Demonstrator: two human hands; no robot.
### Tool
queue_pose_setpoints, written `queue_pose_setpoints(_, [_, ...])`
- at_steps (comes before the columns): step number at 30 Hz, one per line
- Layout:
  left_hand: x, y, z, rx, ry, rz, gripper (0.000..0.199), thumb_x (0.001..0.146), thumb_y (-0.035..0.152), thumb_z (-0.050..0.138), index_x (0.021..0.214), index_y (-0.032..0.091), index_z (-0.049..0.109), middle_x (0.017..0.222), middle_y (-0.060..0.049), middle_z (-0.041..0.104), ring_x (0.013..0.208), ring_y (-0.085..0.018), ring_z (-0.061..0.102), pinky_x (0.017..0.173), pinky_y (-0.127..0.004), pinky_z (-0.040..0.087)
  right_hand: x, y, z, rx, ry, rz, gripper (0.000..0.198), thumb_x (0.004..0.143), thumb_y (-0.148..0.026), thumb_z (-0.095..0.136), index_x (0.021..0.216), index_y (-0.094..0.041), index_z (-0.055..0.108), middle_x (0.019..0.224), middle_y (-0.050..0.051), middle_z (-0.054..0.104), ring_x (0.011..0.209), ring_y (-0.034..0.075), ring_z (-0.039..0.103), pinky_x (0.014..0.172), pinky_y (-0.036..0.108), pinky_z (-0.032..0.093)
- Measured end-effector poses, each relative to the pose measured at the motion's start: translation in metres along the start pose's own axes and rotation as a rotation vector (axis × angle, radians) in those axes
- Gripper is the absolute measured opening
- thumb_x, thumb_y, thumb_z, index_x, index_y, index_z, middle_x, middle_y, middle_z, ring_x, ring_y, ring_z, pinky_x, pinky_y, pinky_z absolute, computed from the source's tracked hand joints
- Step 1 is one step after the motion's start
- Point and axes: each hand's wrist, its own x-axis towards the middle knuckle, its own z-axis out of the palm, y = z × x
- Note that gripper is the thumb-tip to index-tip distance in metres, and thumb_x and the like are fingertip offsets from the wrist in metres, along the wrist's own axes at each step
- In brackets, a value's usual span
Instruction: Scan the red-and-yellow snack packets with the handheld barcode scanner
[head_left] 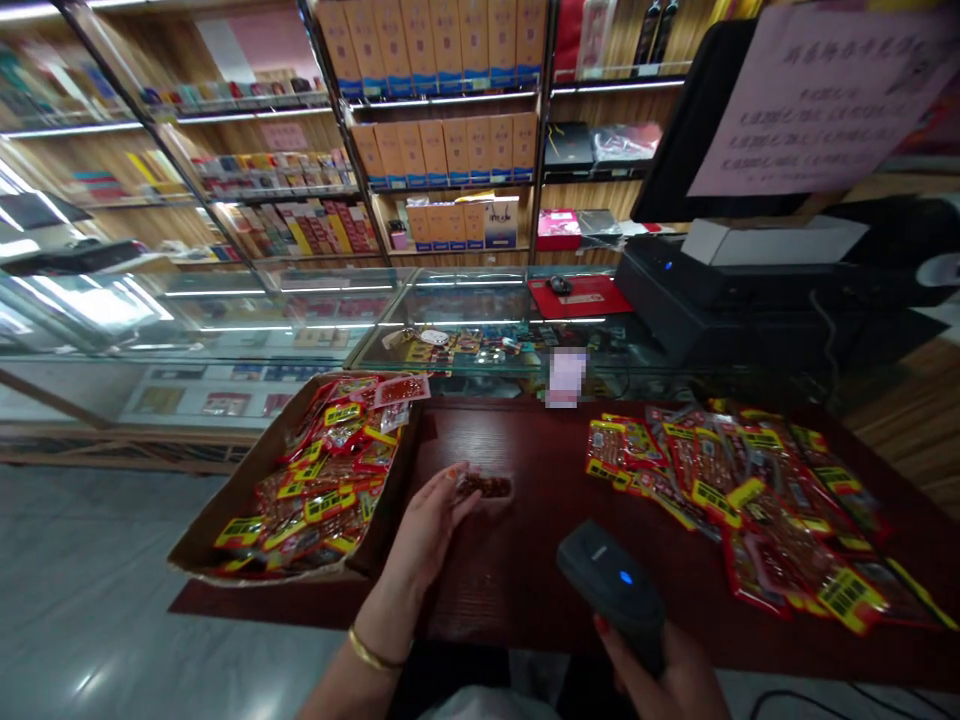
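My left hand (433,522), with a gold bangle at the wrist, has its fingers closed on one end of a small clear snack packet (489,487) with reddish-brown contents, over the dark red table. In my right hand (660,665) is a dark barcode scanner (611,580) with a lit blue light, its head tilted toward the table's middle. To the left stands an open cardboard box (196,530) full of red and yellow snack packets (330,500). A loose spread of similar packets (750,500) lies on the table to the right.
Behind the table (480,430) runs a glass display counter (375,300). On it are a red mat (600,298) with a mouse, and a dark register (720,310) below a monitor bearing a pink paper sign (814,110). Shelves with orange boxes (442,45) rise behind.
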Motion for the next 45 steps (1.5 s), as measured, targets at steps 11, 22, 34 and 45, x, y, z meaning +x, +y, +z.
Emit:
queue_pose_setpoints(11, [0.003, -0.032, -0.029, 0.864, -0.107, 0.371, 0.064, 0.066, -0.001, 0.066, 0.126, 0.022, 0.069, 0.156, -0.012, 0.051, 0.145, -0.03, 0.047, 0.119, -0.045, 0.039, -0.002, 0.004, -0.003, -0.046, -0.047, 0.013, 0.054, 0.077, -0.077, 0.064, 0.072, -0.025, 0.075, 0.048, 0.002, 0.066, 0.055, 0.024, 0.069, 0.058, 0.028, 0.054])
queue_pose_setpoints(22, [-0.003, -0.024, -0.026, 0.819, -0.22, 0.299, 0.054, 0.079, 0.007, 0.057, 0.13, 0.022, 0.059, 0.123, -0.006, 0.076, 0.117, -0.022, 0.07, 0.109, -0.039, 0.049, 0.0, 0.009, -0.004, -0.107, -0.086, 0.02, 0.055, 0.078, -0.078, 0.061, 0.062, -0.026, 0.068, 0.048, 0.004, 0.065, 0.068, 0.028, 0.074, 0.065, 0.029, 0.057])
queue_pose_setpoints(34, [0.002, -0.025, -0.03, 0.739, -0.214, 0.244, 0.054, 0.08, 0.016, 0.065, 0.133, 0.02, 0.055, 0.123, -0.009, 0.077, 0.117, -0.025, 0.071, 0.105, -0.04, 0.052, 0.003, 0.004, -0.003, -0.155, -0.039, -0.022, 0.06, 0.08, -0.081, 0.056, 0.067, -0.025, 0.073, 0.052, 0.006, 0.07, 0.069, 0.029, 0.075, 0.063, 0.03, 0.057])
queue_pose_setpoints(45, [0.002, -0.027, -0.026, 0.779, -0.223, 0.252, 0.053, 0.081, 0.019, 0.064, 0.133, 0.019, 0.055, 0.122, -0.009, 0.078, 0.117, -0.025, 0.071, 0.105, -0.041, 0.053, 0.008, 0.011, 0.006, -0.141, -0.107, -0.031, 0.059, 0.085, -0.077, 0.054, 0.075, -0.022, 0.075, 0.049, 0.004, 0.067, 0.056, 0.026, 0.07, 0.059, 0.03, 0.054])
